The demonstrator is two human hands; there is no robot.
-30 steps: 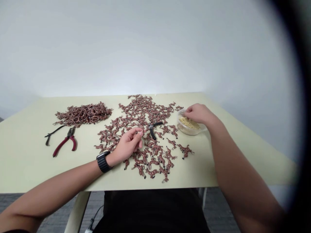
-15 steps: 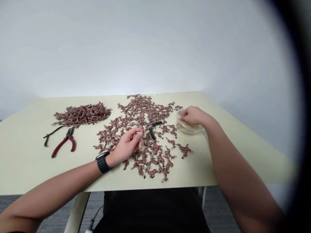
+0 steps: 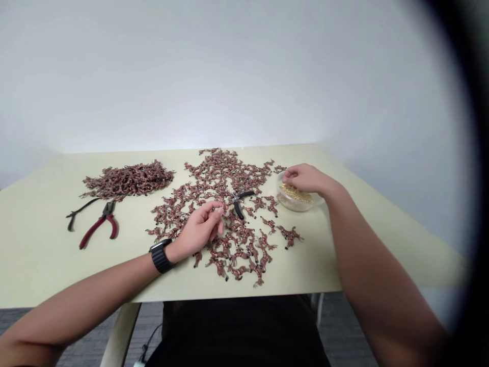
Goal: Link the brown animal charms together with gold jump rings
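My left hand [image 3: 200, 229], with a black watch on the wrist, rests among several small brown horse-shaped charms [image 3: 229, 204] spread over the pale table [image 3: 46, 255]. Its fingers are curled and pinched together near one charm; what they hold is too small to name. My right hand [image 3: 305, 178] hovers over a clear round dish [image 3: 296, 199] of small gold bits, fingertips pinched at the dish's left rim. Small black-handled pliers [image 3: 240, 201] lie between my two hands.
A heap of the same brown charms [image 3: 128, 179] sits at the back left. Red-handled pliers [image 3: 97, 228] and a black-handled tool [image 3: 80, 210] lie in front of that heap. The table's front edge runs just below my forearms.
My right hand dipped into the gold bits and has lifted slightly to the dish's left rim. My left hand has stayed put.
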